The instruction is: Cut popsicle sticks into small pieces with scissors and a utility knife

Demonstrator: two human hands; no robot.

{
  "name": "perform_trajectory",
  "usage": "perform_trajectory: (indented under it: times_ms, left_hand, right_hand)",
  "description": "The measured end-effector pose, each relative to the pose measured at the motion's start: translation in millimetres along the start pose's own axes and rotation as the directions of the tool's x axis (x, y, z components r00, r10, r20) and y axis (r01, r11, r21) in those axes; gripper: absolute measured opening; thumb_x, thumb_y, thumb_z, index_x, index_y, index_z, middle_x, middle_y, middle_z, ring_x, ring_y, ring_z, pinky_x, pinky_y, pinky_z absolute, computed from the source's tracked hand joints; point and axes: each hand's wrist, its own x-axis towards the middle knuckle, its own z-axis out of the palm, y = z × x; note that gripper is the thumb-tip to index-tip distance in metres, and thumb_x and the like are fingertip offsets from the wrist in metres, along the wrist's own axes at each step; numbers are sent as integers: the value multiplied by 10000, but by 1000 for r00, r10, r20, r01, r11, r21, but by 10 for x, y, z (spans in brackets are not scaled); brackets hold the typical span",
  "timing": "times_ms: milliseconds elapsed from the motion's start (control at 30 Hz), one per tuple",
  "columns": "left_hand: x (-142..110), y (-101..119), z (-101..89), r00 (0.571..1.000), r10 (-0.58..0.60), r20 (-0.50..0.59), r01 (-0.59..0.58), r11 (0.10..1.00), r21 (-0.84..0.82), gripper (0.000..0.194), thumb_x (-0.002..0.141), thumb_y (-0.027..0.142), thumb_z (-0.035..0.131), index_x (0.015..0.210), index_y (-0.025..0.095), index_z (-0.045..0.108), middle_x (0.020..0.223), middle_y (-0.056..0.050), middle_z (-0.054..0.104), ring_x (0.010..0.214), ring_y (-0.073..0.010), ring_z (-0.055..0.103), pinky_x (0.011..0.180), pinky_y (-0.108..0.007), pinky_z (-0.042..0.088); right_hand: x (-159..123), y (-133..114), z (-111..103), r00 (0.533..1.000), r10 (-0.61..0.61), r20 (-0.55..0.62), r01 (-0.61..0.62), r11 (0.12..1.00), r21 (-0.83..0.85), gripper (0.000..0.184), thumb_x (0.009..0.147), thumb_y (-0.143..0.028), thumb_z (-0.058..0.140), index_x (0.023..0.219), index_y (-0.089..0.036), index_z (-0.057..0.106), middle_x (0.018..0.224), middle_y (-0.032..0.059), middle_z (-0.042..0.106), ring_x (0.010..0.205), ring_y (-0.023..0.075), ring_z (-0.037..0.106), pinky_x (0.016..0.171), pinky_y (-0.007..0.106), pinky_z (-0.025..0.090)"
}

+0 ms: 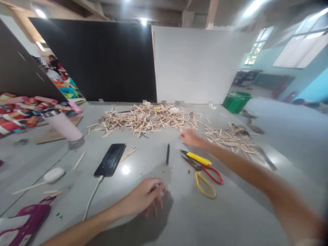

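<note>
My left hand [146, 196] rests on the grey table [179, 222] near the front, its fingers curled down against the surface; whether it holds anything is hidden. My right hand [191, 137] is stretched far forward to the edge of a big heap of wooden sticks [146, 119]; its fingers are blurred and I cannot tell their state. Just below the right forearm lie a yellow-handled cutter [197, 158] and scissors with one red and one yellow loop [206, 176]. A black pen [167, 153] lies between the two hands.
A black phone [110, 159] with a white cable lies left of centre. A pink tumbler [65, 124] stands at the left, a white mouse-like object [53, 175] nearer me. More sticks [233, 140] lie at the right. Black and white boards stand behind. A green bin [235, 101] sits beyond.
</note>
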Motion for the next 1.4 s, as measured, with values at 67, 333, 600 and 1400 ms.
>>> perform_trajectory:
  times_ms: [67,333,600,1400]
  left_hand:
    - [117,-60,2,998,23,-58,-23,1000,-4,621,965,827,582,1014,208,585,761,-43,751,534,-165,718,385,-183,414]
    - [393,-239,-55,982,85,-167,-93,995,-41,687,1007,872,554,855,204,607,739,-69,730,533,-164,709,357,-199,349]
    - [334,-267,-36,975,106,-193,-108,994,0,640,1056,800,510,840,201,580,712,-34,682,492,-140,650,389,-207,355]
    - [338,-237,-66,945,189,-266,-191,981,19,663,999,816,618,840,173,657,692,-41,709,471,-144,675,338,-175,422]
  right_hand:
    - [35,54,210,992,-24,124,48,980,-191,417,1098,-413,760,1448,-196,694,1461,128,703,1223,292,740,1024,514,658]
    - [-82,312,566,943,-182,277,300,825,-479,329,1172,-251,516,1179,-112,814,1268,187,787,1220,264,698,1125,362,440]
    - [-56,373,827,945,-271,182,327,765,-555,340,1179,-199,464,1236,-70,773,1257,220,747,1204,317,659,1174,450,395]
    - [-152,966,-636,994,-53,-96,-3,860,-510,254,1147,-150,570,1205,-114,814,1157,144,847,1040,216,780,961,326,587]
